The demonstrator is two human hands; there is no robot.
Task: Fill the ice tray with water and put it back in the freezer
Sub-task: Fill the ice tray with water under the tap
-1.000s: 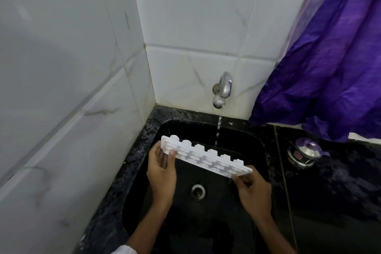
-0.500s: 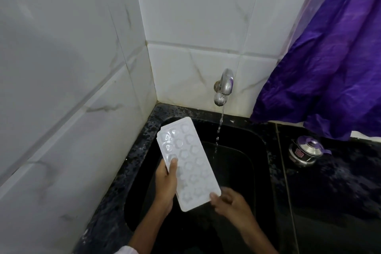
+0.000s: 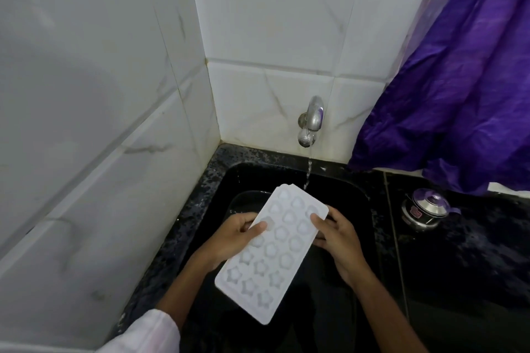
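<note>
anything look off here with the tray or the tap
The tap runs, but its stream falls at the far edge of the tray, not over the cells, so most water seems to go into the sink.

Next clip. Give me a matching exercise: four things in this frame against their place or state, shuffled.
Things:
1 tray
2 tap
3 curtain
4 pot

Place or state:
A standing on the counter, right of the sink
B hanging, purple
C held over the sink
D running water

Pairs: 1-C, 2-D, 3-B, 4-A
</note>
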